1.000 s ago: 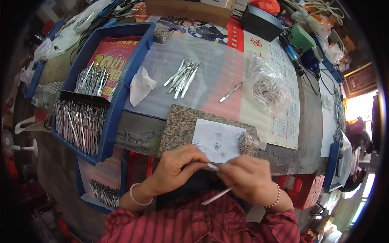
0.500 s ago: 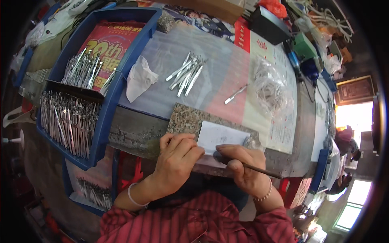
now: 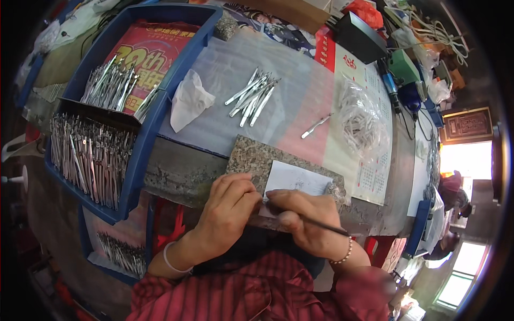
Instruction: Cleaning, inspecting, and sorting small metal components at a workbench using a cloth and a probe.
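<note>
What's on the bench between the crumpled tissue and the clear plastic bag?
In the head view, a loose pile of metal tools lies right of the tissue, then one single tool nearer the bag. Otherwise bare sheet.

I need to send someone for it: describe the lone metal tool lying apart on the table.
Start at the granite slab by the hands. Beyond it lies a loose cluster of metal tools. The single metal tool lies alone right of that cluster, beside the clear plastic bag.

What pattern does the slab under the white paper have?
Speckled grey-brown, like granite: the stone slab under the white paper, seen in the head view.
</note>
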